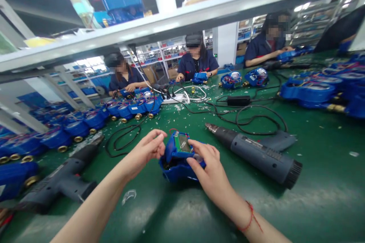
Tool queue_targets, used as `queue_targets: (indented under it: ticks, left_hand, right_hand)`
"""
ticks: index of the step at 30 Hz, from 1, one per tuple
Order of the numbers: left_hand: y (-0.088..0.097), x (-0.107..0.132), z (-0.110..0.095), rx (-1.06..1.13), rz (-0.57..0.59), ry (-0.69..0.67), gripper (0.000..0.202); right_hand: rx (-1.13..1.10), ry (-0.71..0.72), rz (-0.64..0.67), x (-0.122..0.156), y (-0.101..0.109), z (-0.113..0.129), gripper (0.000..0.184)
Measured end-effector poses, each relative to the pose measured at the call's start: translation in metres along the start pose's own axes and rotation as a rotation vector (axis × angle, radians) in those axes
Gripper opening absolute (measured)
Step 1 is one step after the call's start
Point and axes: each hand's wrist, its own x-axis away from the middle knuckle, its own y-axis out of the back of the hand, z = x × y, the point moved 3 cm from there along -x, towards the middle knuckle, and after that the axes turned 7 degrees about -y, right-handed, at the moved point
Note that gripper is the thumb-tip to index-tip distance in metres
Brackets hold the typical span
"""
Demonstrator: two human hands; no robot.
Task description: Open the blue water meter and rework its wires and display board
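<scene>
A blue water meter (179, 172) with an open body sits on the green table in front of me. Tilted over it is its blue display unit (182, 146), with a green circuit board and a grey screen facing up. My right hand (207, 161) grips the display unit from the right, fingers at the screen's edge and thumb lower down. At its left side my left hand (151, 146) is closed, thumb and fingertips together; whatever they may hold is hidden. A short red wire loops above the board near the left fingertips.
One heat gun (253, 155) lies at right, another heat gun (62, 178) at left. Rows of blue meters (94, 119) line the left; more meters (310, 91) stand at right. Black cables and a white power strip (175, 98) lie behind. Several co-workers sit opposite, below a shelf (114, 34).
</scene>
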Motion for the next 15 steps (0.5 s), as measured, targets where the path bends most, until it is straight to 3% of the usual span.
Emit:
queue_targets:
  ticks: [3, 8, 12, 15]
  left_hand:
    - [0.003, -0.016, 0.016, 0.016, -0.103, -0.116, 0.042]
    - [-0.020, -0.027, 0.039, 0.121, 0.056, -0.114, 0.053]
    - [-0.031, -0.012, 0.044, 0.104, -0.012, -0.146, 0.054]
    - [-0.036, 0.010, 0.049, 0.023, -0.104, -0.148, 0.055]
  right_hand:
    - [-0.026, -0.029, -0.017, -0.008, -0.001, -0.010, 0.029]
    - [-0.058, -0.046, -0.021, -0.008, -0.002, -0.013, 0.030]
    - [-0.124, -0.059, 0.056, -0.018, 0.000, -0.017, 0.031]
    - [-0.223, -0.081, 0.207, -0.036, 0.001, -0.018, 0.030]
